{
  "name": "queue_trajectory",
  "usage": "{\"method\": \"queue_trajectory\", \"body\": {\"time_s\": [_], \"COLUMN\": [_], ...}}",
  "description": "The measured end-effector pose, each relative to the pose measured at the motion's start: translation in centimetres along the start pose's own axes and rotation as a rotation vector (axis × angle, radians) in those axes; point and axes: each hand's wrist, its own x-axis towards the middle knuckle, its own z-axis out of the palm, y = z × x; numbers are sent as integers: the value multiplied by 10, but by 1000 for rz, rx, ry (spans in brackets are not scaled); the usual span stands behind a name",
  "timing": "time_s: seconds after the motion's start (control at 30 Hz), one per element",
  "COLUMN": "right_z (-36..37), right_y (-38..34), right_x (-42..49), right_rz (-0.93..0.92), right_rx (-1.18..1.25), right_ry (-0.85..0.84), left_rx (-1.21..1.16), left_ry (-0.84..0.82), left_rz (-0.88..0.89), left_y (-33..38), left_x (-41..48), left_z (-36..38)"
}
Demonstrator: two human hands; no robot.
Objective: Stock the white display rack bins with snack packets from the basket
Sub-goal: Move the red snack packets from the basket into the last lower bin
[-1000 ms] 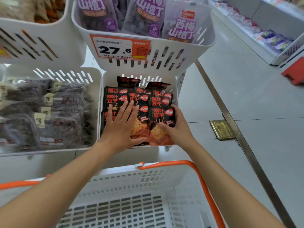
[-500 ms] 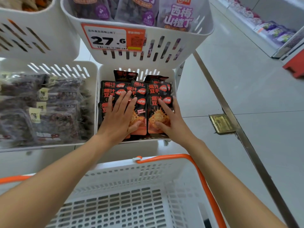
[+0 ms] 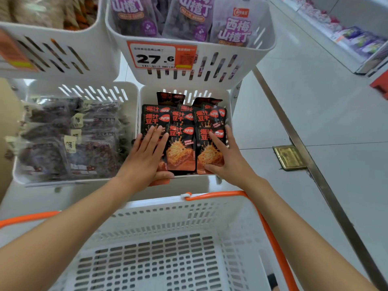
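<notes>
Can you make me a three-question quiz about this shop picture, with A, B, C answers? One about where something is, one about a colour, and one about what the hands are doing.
1. Where are the black-and-red packets? A in the basket; B in the lower right bin; C on the floor.
2. What colour are the basket handles? A orange; B blue; C green.
3. What are the left hand and right hand doing? A gripping the handles; B hanging free; C resting on the packets.
Answers: B, they fill the bin under the price tag; A, orange bars edge the white basket; C, straight fingers lie on the packets.
</notes>
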Motion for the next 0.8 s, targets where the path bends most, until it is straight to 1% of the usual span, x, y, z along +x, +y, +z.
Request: {"method": "queue_trajectory", "body": {"time_s": [0.13,0.2,0.27,0.33,0.47,0.57,0.63,0.7,0.8], "right_z": [-4,-6,-7,-7,-4,-5,-7,-7,-5], "right_y": [-7,-8,-6,-4,-2,-2,-2,-2,-3], "right_x": [1,0,-1,-2,-1,2,4,5,4], "right_rz": [-3,-14,-36,-55,-58,-64,-61,-64,-90], "right_rx": [-72,-129,-177,-171,-142,-143,-189,-255,-273], "right_ry": [89,70,36,18,8,-15,-46,-25,-22], "left_rx": [-58,-31,-2,-2,-30,40,77,76,54], "left_ry": [28,67,72,84,53,24,4,-22,-17], "left_rz": [-17,-49,-110,-140,-63,-14,28,43,37], "left_y": [-4,-4,-2,-1,-8,-13,-12,-13,-15], "left_x": [23,31,28,18,-1,-3,-2,-2,-1], "left_z": [-6,-14,-21,-20,-12,-9,-6,-4,-3]}}
